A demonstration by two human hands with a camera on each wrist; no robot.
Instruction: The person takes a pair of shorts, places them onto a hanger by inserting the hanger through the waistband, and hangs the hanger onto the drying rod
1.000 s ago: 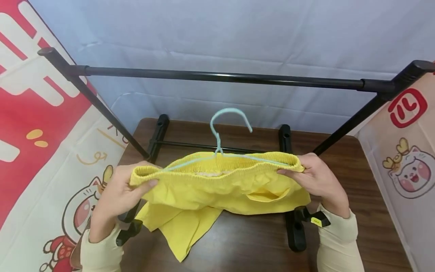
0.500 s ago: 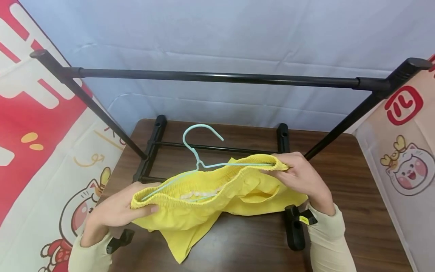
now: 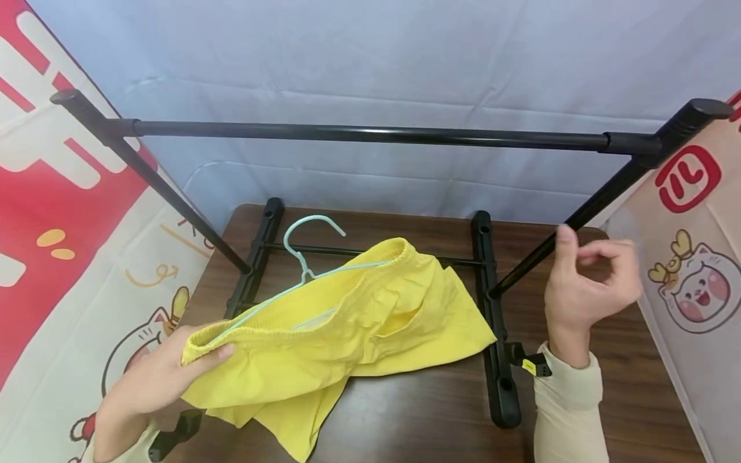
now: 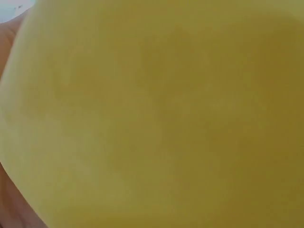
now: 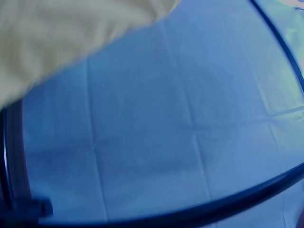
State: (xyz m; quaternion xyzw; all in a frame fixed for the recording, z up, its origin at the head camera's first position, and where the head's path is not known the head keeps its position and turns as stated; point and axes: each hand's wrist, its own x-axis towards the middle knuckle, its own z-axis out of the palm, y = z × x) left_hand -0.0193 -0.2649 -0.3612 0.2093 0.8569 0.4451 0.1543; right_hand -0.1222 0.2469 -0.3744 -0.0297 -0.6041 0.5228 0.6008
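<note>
My left hand [image 3: 164,370] pinches the left end of the elastic waistband of yellow shorts [image 3: 405,302], thumb on the outside. Inside the waist sits a pale mint hanger [image 3: 303,263], its hook sticking up above the band. One shoulder of the hanger runs down toward my left fingers. The right part of the shorts lies slack, with a pocket opening facing up. Yellow fabric [image 4: 156,114] fills most of the left wrist view. My right hand [image 3: 590,283] is off the shorts, to their right, fingers loosely curled and holding nothing.
A black rack stands on the brown wooden table [image 3: 405,418], its top bar [image 3: 370,133] crossing above the shorts. Its right foot [image 3: 500,386] lies beside the shorts' right leg. Pale cloth [image 3: 370,58] hangs behind, and printed panels stand at both sides.
My right hand has let go of the waistband and moved off to the right. My left hand has drawn the shorts and hanger left and down, and the hanger has tilted.
</note>
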